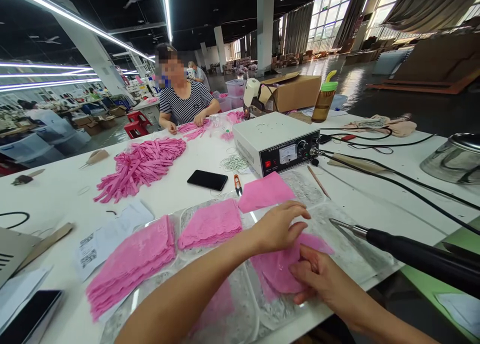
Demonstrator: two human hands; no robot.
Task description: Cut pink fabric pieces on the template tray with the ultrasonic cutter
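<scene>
My right hand (318, 276) pinches the edge of a thin pink fabric piece (279, 266) on a clear, shiny sheet (345, 254) at the table's front. Just above this piece is my left hand (281, 225), its thumb and fingers apart and curved, with nothing visible between them. Past my left hand lies another flat pink piece (267, 190). A stack of pink fabric pieces (212, 223) rests left of it, and a taller pink stack (133, 264) farther left. A black-handled tool (408, 244) with a pointed metal tip juts in from the right, apart from both hands.
A white control box (277, 139) with a dial stands behind the pieces, cables (405, 181) running right. Around it are thread snips (237, 185), a phone (207, 180), a pink strip pile (144, 164) and a drink cup (324, 101). Across the table a person (187, 101) handles pink strips.
</scene>
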